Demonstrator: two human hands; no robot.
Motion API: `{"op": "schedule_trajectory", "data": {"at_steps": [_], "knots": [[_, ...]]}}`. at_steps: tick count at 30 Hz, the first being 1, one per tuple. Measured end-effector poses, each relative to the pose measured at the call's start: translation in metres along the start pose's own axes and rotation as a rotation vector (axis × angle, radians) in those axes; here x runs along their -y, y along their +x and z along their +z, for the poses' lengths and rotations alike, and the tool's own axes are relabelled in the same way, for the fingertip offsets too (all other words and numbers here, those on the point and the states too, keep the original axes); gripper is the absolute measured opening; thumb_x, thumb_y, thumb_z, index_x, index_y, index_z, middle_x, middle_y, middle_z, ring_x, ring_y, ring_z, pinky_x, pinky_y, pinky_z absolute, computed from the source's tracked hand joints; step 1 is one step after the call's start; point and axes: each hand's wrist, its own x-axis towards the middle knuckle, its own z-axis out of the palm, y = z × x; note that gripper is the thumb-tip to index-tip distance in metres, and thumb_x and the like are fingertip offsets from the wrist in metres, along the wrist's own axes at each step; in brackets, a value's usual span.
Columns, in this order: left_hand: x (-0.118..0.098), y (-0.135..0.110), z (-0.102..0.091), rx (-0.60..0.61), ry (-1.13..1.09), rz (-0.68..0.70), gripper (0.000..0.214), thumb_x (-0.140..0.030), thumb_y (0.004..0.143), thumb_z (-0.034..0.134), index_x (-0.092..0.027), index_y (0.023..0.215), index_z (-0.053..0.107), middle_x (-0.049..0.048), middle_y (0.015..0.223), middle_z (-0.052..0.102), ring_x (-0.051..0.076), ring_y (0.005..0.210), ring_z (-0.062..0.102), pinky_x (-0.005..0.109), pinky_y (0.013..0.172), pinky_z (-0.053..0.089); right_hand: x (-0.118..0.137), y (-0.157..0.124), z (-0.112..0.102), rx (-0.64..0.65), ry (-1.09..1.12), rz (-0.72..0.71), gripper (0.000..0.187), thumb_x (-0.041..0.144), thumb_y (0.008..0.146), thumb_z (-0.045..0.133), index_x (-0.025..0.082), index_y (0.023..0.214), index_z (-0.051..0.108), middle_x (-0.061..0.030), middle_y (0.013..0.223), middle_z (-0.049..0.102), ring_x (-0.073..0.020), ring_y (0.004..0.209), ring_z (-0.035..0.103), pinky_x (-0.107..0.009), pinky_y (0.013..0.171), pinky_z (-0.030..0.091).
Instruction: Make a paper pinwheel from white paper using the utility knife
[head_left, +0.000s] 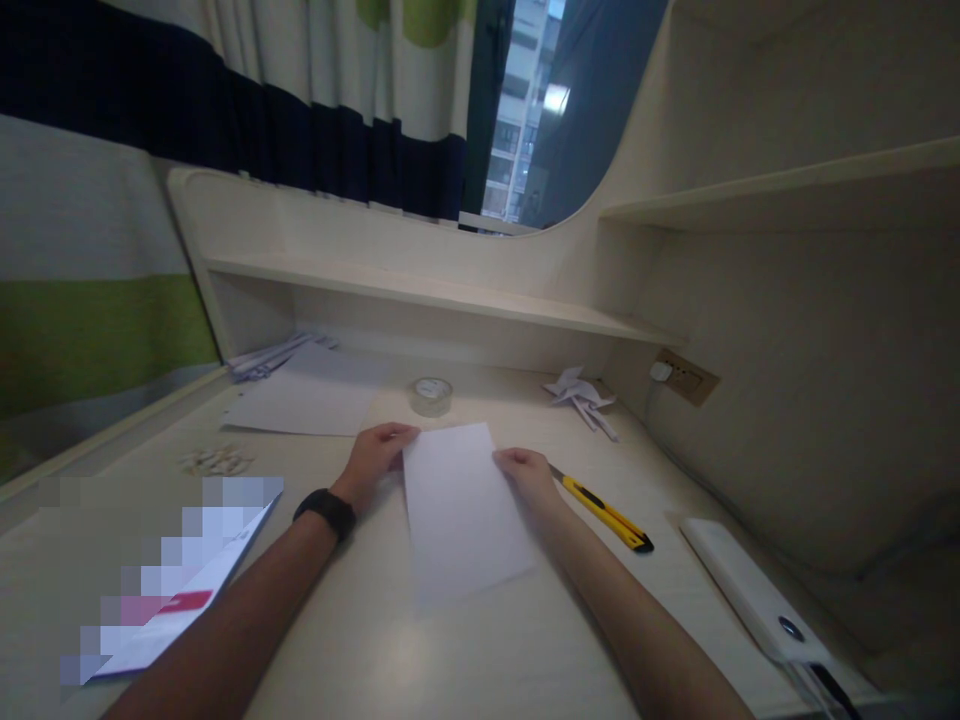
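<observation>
A white sheet of paper (465, 510) is held between my two hands above the desk, its near edge blurred. My left hand (377, 457), with a black band on the wrist, pinches the paper's far left corner. On the other side, my right hand (531, 474) grips the right edge close to the far corner. Just right of that hand lies a yellow utility knife (607, 513) on the desk. A roll of clear tape (430, 396) sits beyond the paper.
Larger white sheets (307, 395) and folded paper strips (277, 355) lie at the back left. Small pale pieces (216, 460) and a blurred-out booklet (202, 590) are on the left. Folded paper pieces (579, 395) lie back right; a white power strip (750, 580) lies along the right.
</observation>
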Motion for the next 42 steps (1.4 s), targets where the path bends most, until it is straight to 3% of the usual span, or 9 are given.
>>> {"op": "schedule_trajectory", "data": {"at_steps": [4, 8, 14, 17, 20, 29, 37, 39, 42], "knots": [[-0.005, 0.0, -0.013, 0.195, -0.071, -0.116, 0.039, -0.05, 0.075, 0.06, -0.013, 0.076, 0.069, 0.0126, 0.077, 0.07, 0.022, 0.066, 0.064, 0.031, 0.057, 0.048, 0.008, -0.004, -0.007, 0.175, -0.032, 0.079, 0.026, 0.037, 0.06, 0.074, 0.016, 0.073, 0.069, -0.0007, 0.062, 0.065, -0.0129, 0.053, 0.054, -0.025, 0.053, 0.038], [-0.007, -0.003, -0.012, 0.44, 0.042, -0.15, 0.037, -0.049, 0.077, 0.059, -0.013, 0.078, 0.068, 0.0101, 0.077, 0.069, 0.019, 0.065, 0.062, 0.028, 0.055, 0.046, 0.015, -0.011, -0.009, 0.375, -0.117, 0.139, 0.024, 0.032, 0.059, 0.076, 0.013, 0.072, 0.071, 0.0003, 0.056, 0.061, -0.01, 0.047, 0.047, -0.022, 0.047, 0.031], [-0.004, -0.01, 0.013, 0.786, 0.501, 0.152, 0.032, -0.042, 0.079, 0.06, -0.012, 0.078, 0.071, 0.0036, 0.07, 0.066, 0.015, 0.063, 0.056, 0.023, 0.057, 0.039, 0.025, -0.027, 0.004, 0.606, -0.28, 0.058, 0.018, 0.029, 0.066, 0.071, 0.014, 0.074, 0.073, 0.003, 0.054, 0.056, -0.0075, 0.048, 0.041, -0.021, 0.047, 0.028], [-0.001, -0.012, 0.02, 0.867, 0.585, 0.202, 0.031, -0.039, 0.08, 0.058, -0.012, 0.075, 0.071, 0.0014, 0.064, 0.063, 0.014, 0.06, 0.053, 0.022, 0.054, 0.035, 0.027, -0.03, 0.008, 0.639, -0.328, 0.059, 0.017, 0.028, 0.066, 0.068, 0.013, 0.073, 0.073, 0.0037, 0.05, 0.053, -0.0077, 0.047, 0.039, -0.021, 0.046, 0.027], [-0.001, -0.012, 0.019, 0.851, 0.565, 0.181, 0.029, -0.038, 0.078, 0.06, -0.011, 0.071, 0.07, 0.0008, 0.061, 0.062, 0.013, 0.058, 0.051, 0.022, 0.054, 0.034, 0.029, -0.029, 0.006, 0.642, -0.338, 0.075, 0.017, 0.027, 0.065, 0.069, 0.012, 0.071, 0.073, 0.0042, 0.047, 0.051, -0.0073, 0.045, 0.037, -0.021, 0.044, 0.026], [-0.018, -0.006, -0.007, 0.629, 0.512, 0.105, 0.027, -0.04, 0.069, 0.064, -0.015, 0.06, 0.069, 0.0039, 0.061, 0.066, 0.018, 0.059, 0.055, 0.026, 0.056, 0.037, 0.035, -0.02, -0.015, 0.65, -0.331, 0.121, 0.013, 0.027, 0.061, 0.069, 0.014, 0.064, 0.072, 0.0021, 0.051, 0.059, -0.0088, 0.046, 0.045, -0.022, 0.046, 0.031], [-0.014, 0.0, -0.018, 0.572, 0.461, 0.079, 0.027, -0.041, 0.067, 0.066, -0.016, 0.06, 0.07, 0.0058, 0.065, 0.067, 0.019, 0.061, 0.055, 0.027, 0.058, 0.038, 0.048, -0.005, -0.064, 0.707, -0.425, 0.153, 0.014, 0.025, 0.057, 0.07, 0.012, 0.061, 0.072, -0.0039, 0.054, 0.065, -0.0129, 0.049, 0.053, -0.022, 0.049, 0.038], [-0.014, 0.0, -0.018, 0.567, 0.459, 0.089, 0.028, -0.042, 0.068, 0.065, -0.015, 0.061, 0.069, 0.0059, 0.064, 0.066, 0.019, 0.06, 0.054, 0.027, 0.057, 0.038, 0.051, -0.004, -0.067, 0.655, -0.41, 0.117, 0.018, 0.028, 0.061, 0.069, 0.012, 0.066, 0.073, -0.0053, 0.061, 0.068, -0.0128, 0.053, 0.055, -0.022, 0.052, 0.039], [-0.012, 0.001, -0.016, 0.569, 0.468, 0.125, 0.03, -0.043, 0.07, 0.064, -0.015, 0.061, 0.068, 0.0056, 0.063, 0.066, 0.019, 0.06, 0.054, 0.027, 0.058, 0.038, 0.047, -0.005, -0.055, 0.582, -0.367, 0.0, 0.028, 0.037, 0.07, 0.066, 0.014, 0.082, 0.073, -0.0052, 0.075, 0.07, -0.0132, 0.063, 0.058, -0.023, 0.059, 0.041]]}}
